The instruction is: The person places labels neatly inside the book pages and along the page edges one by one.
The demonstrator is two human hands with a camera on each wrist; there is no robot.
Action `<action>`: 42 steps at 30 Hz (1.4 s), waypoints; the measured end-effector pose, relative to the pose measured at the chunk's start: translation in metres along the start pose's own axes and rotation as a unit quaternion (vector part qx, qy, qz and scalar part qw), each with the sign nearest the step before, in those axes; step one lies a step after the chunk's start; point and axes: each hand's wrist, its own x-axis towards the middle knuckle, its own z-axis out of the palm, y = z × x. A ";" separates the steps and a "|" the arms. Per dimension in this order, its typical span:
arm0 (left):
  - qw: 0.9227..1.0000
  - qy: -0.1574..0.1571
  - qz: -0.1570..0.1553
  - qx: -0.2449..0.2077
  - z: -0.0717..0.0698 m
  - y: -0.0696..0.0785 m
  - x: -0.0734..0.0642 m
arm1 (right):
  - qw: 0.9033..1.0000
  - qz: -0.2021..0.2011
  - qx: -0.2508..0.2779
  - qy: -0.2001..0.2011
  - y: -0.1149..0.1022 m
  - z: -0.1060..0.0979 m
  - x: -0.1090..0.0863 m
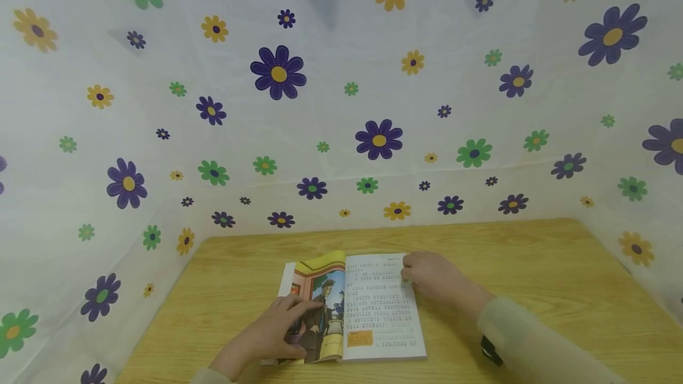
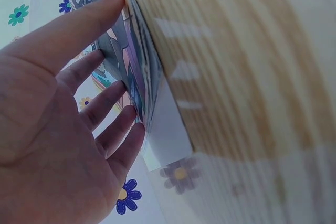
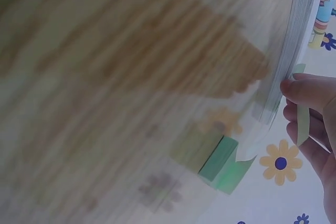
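Observation:
An open book (image 1: pixel 381 310) lies on the wooden table, with a colour picture (image 1: pixel 325 298) on its left page and printed text on its right. Across the left page my left hand (image 1: pixel 280 325) rests, fingers extended; the left wrist view shows its thumb (image 2: pixel 113 1) and fingertips on the picture beside the fanned page edges. At the upper right corner of the book, my right hand (image 1: pixel 434 277) has curled fingers. The right wrist view shows it pinching the book's edge, with a pale green strip (image 3: pixel 303 121) running between thumb and fingers.
A green folded piece (image 3: pixel 223 161) appears below the book's page edges in the right wrist view. The wooden table (image 1: pixel 229 277) extends around the book. White cloth (image 1: pixel 331 117) with printed flowers stands behind and on both sides. A dark band (image 1: pixel 491 350) is at my right sleeve.

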 end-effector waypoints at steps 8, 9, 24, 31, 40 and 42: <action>1.000 0.001 -0.001 -0.006 0.000 -0.001 0.000 | 1.000 -0.006 0.018 0.015 0.005 0.008 -0.002; 1.000 0.001 0.000 -0.006 0.000 0.000 0.000 | 1.000 -0.002 0.027 0.013 0.006 0.009 -0.003; 1.000 0.000 0.000 -0.003 -0.004 0.005 0.000 | 0.997 -0.006 0.074 0.012 0.012 0.009 -0.006; 1.000 0.003 -0.001 -0.001 -0.001 0.003 0.001 | 0.997 -0.004 0.082 0.003 0.010 0.008 -0.009; 1.000 0.000 -0.002 -0.003 -0.005 0.008 -0.002 | 0.997 -0.031 0.069 0.014 0.007 0.008 -0.011; 1.000 -0.002 -0.002 0.000 -0.006 0.010 -0.003 | 0.997 -0.039 0.064 0.017 0.006 0.009 -0.011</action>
